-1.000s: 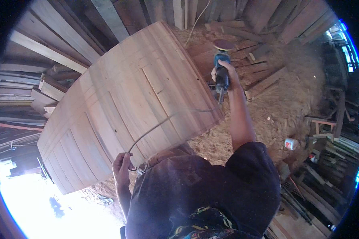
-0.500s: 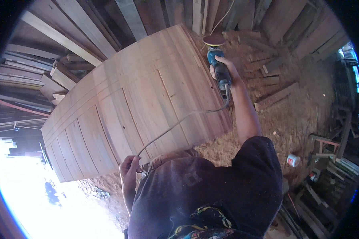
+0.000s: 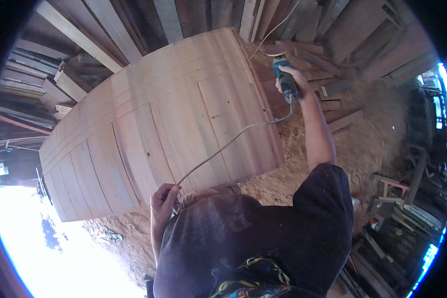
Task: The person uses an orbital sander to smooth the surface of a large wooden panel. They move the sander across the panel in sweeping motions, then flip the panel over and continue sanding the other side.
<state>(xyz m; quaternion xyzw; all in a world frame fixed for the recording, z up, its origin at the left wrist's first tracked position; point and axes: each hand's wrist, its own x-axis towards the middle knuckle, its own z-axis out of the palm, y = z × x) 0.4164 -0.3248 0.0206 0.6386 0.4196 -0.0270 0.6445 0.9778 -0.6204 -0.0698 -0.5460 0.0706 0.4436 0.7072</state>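
A teal and black angle grinder (image 3: pixel 289 88) is in my right hand (image 3: pixel 297 78), whose fingers wrap round its body. Its round sanding disc (image 3: pixel 275 50) points away from me, past the far right edge of a wooden door panel (image 3: pixel 179 119) and apart from it. From the tool's rear a grey cord (image 3: pixel 233 137) sags across the panel to my left hand (image 3: pixel 164 197), which pinches it close to my body. Vertical grooves and a few dark knots mark the panel's pale reddish face.
Wood planks (image 3: pixel 169 22) lean in rows beyond the panel. Sawdust and offcuts (image 3: pixel 345 121) cover the ground at the right. More timber scraps (image 3: pixel 412 213) lie at the lower right. Bright light floods the lower left.
My right hand and the grinder have shifted right, farther from the panel's edge. The view has turned slightly. My left hand still holds the cord.
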